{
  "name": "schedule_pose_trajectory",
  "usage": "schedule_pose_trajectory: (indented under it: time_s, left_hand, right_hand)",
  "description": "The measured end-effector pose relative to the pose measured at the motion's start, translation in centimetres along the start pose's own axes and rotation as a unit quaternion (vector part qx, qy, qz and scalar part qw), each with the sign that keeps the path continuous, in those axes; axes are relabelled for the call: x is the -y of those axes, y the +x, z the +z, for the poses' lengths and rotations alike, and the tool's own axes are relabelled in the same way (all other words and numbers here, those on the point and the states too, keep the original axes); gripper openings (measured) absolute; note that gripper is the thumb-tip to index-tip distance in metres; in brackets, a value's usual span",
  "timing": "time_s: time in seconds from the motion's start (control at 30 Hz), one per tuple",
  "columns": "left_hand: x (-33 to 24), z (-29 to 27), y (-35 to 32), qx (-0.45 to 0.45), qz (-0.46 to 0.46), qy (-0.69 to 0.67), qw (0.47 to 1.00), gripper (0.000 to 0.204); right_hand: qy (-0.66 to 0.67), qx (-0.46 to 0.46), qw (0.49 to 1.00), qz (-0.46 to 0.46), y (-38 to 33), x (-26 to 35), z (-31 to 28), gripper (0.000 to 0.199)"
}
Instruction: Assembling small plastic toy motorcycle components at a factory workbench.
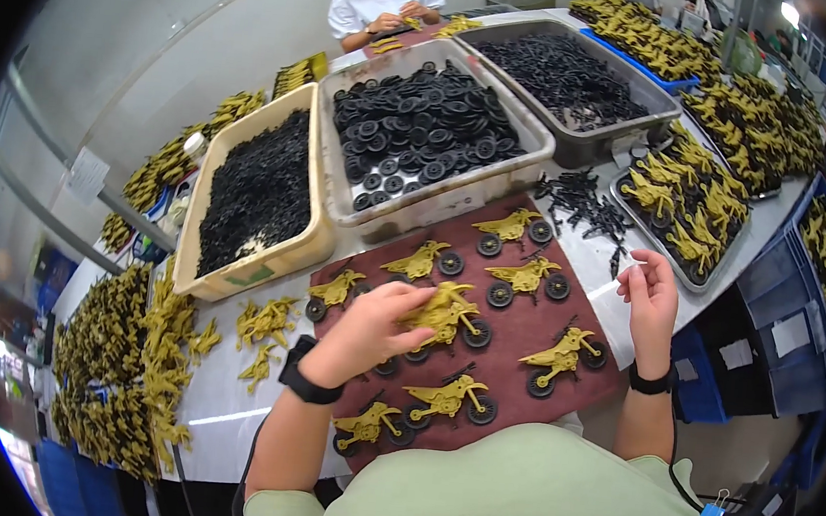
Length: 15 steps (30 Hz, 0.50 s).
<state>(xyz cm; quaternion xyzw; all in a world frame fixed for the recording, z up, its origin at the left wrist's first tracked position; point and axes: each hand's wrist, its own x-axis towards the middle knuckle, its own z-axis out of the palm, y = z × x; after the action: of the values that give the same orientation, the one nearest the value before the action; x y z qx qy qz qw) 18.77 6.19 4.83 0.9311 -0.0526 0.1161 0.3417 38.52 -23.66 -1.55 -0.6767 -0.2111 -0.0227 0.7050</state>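
Observation:
My left hand [377,329] reaches over the middle of a dark red mat [586,298]. Its fingers are closed on a yellow toy motorcycle body [446,310], partly hidden by the hand and slightly blurred. Black wheels show just beside and under it. Around the hand lie several toy motorcycles with black wheels, such as one at the right [561,358], one at the front [447,397] and one farther back [526,276]. My right hand [652,303] is raised off the mat's right edge, fingers loosely bent, with nothing visible in it.
Beyond the mat stand a cream bin of small black parts [315,212], a white bin of black wheels [447,207] and a grey bin of black parts [580,150]. Loose black pieces [585,202] and a tray of yellow bodies [624,203] lie right. Yellow bodies [170,335] pile left. Another person [381,5] works opposite.

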Motion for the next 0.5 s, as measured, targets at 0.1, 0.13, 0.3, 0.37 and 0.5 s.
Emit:
schedule_pose_trajectory:
  time_s: [0.1, 0.13, 0.3, 0.37, 0.5]
  left_hand:
    - [-0.3, 4.0, 4.1, -0.006, 0.019, 0.0, 1.0, 0.043]
    - [-0.4, 5.1, 5.3, -0.017, 0.018, -0.003, 1.0, 0.041]
    - [0.7, 9.5, 8.8, -0.037, 0.076, 0.144, 0.986, 0.031]
    - [0.8, 10.2, 9.5, -0.029, 0.064, 0.175, 0.982, 0.027]
    - [1.1, 10.5, 9.9, -0.009, 0.052, 0.184, 0.982, 0.027]
  right_hand:
    - [-0.078, -0.027, 0.997, 0.012, 0.2, -2.9, -2.1, 0.018]
    - [-0.122, -0.025, 0.992, 0.029, 0.1, -3.7, -2.5, 0.018]
    - [-0.226, 0.034, 0.969, 0.088, -0.7, -4.5, -3.5, 0.021]
    - [-0.23, 0.033, 0.97, 0.075, -0.8, -4.4, -3.5, 0.02]
    - [-0.245, 0.045, 0.966, 0.068, -0.6, -4.0, -3.4, 0.019]
